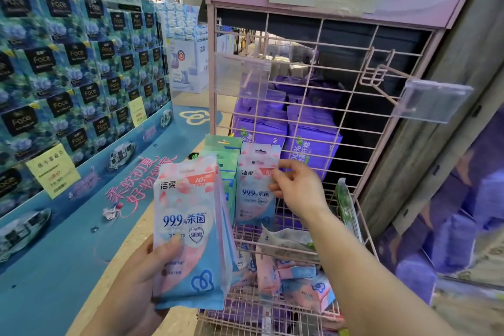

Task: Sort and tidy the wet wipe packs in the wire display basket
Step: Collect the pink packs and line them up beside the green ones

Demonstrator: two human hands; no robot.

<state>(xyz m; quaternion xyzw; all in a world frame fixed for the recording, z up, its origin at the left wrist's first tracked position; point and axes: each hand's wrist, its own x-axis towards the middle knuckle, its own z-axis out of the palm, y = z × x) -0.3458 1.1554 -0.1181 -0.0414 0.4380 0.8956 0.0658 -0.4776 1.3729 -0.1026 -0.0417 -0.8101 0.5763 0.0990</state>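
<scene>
Both hands are busy with pink-and-blue wipes. Nearest the camera, the left hand (152,267) curls around a small gathered stack of pink-and-blue packs (191,232), thumb pressed across the front one, holding the bundle upright just left of the wire display basket (351,229). Slightly farther on, the right hand (296,185) pinches a single pink-and-blue pack (255,188) by its right edge between thumb and fingertips, keeping it upright above the basket's left side, in front of a row of green packs (225,161) that stand on edge there.

Down in the basket, loose packs (294,281) of the same pink-and-blue kind lie tumbled at odd angles, some flat, some tilted, and a white-and-green pack (289,240) rests crumpled on top of them. Another green-printed pack (346,207) leans against the basket's right-hand wire wall.

By my judgement the sorting is partway along: matching packs are being collected by hand and the green ones appear already lined up, but the heap at the bottom is not yet sorted, and the held packs have no settled place yet.

Behind the pink grid panel (327,84) stand purple packs (311,144), and two empty hooks with clear tag holders (431,101) jut out above
</scene>
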